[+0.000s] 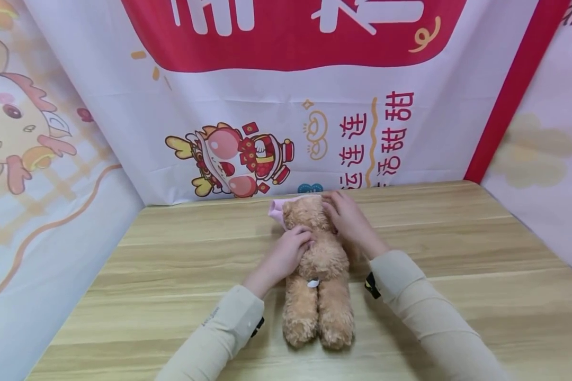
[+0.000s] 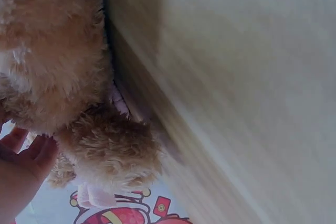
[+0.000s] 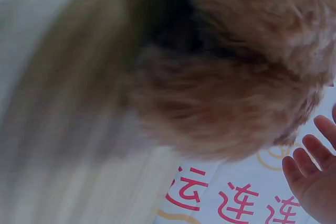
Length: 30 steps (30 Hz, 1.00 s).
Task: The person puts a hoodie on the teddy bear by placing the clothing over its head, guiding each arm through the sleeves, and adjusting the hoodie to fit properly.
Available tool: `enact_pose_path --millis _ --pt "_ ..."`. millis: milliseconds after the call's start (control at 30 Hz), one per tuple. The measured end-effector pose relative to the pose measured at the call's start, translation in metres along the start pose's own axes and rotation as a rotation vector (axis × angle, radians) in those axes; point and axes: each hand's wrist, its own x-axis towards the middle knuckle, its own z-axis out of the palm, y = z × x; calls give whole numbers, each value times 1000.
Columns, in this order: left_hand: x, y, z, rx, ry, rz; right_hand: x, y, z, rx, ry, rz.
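Observation:
A fluffy light-brown teddy bear lies on the wooden table, its head toward the back wall and its legs toward the person. A small white tag shows between its legs. Pink cloth sticks out beside and behind its head. My left hand rests on the bear's upper left side, with bent fingertips at the fur in the left wrist view. At the right side of the head is my right hand; the right wrist view shows its fingers spread and fairly straight near the fur.
The wooden table reaches back to a hanging cloth printed with red writing and a cartoon figure. More printed cloth hangs at the left, and a pale sheet at the right. Both forearms wear beige sleeves.

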Motion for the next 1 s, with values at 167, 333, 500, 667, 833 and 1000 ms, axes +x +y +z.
enact_pose_path --millis 167,333,500,667,833,1000 --pt "2 3 0 24 -35 -11 10 -2 6 -74 -14 34" --pt "6 5 1 82 -49 -70 10 6 7 -35 -117 49" --pt "7 5 5 184 21 -95 7 10 -4 78 -241 3" --pt "13 3 10 337 171 -149 6 10 -11 126 -326 15" --pt "23 0 13 410 282 -219 4 5 -6 109 -299 -1" --pt "29 -4 11 329 230 -298 0 -1 4 29 -191 -16"
